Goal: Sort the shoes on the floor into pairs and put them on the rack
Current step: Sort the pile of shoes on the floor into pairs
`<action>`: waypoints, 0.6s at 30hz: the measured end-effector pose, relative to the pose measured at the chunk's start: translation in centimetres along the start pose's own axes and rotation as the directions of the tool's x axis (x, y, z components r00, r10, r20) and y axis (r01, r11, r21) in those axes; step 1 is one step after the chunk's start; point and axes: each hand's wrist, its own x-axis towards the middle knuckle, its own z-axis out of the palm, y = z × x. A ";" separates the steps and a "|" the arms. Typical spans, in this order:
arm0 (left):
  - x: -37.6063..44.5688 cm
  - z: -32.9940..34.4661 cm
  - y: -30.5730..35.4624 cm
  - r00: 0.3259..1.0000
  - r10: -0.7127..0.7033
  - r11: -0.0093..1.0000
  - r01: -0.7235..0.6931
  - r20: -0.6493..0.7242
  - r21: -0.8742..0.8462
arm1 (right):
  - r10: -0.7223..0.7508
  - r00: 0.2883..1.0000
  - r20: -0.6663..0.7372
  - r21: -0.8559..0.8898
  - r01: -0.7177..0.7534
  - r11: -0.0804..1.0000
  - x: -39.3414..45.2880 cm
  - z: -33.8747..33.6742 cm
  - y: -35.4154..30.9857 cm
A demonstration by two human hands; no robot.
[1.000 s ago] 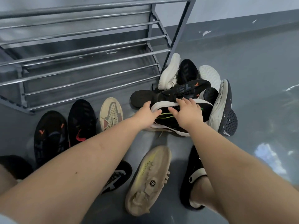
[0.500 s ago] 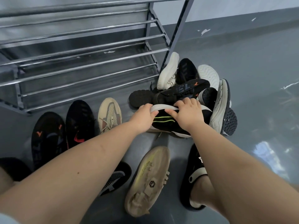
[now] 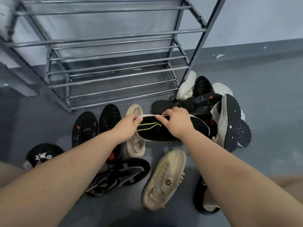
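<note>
Both hands are on one shoe: the left hand (image 3: 127, 124) pinches the pale rim at one end of a black sneaker with lime-green stripes (image 3: 165, 130), and the right hand (image 3: 176, 122) curls over the same rim further along, thumb pressed to the black upper. That sneaker is held on its side at the near edge of a jumbled shoe pile (image 3: 211, 105), black and white pairs heaped against the right leg of the metal shoe rack (image 3: 114, 51), whose barred shelves hold no shoes. Just under the left hand lies a beige knit sneaker (image 3: 135, 145) with lettering on its heel tab, and to its left, side by side, a black mesh shoe (image 3: 109, 122) and a black shoe with orange marks (image 3: 84, 128), all three toes toward the rack. Nearer the person, a black-and-white patterned sneaker (image 3: 121, 176) lies on the grey floor (image 3: 270, 112), and beside it a cream sneaker (image 3: 164, 179) is turned sole-up. A black slipper with a white emblem (image 3: 43, 154) sits at far left, and a black slide (image 3: 200, 194) is on the foot below the right forearm.
</note>
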 end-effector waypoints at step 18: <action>-4.1 -1.5 -2.5 0.927 -0.352 0.595 0.330 0.132 -0.733 | 0.052 0.722 0.690 0.721 -0.692 0.049 -4.0 1.0 -8.3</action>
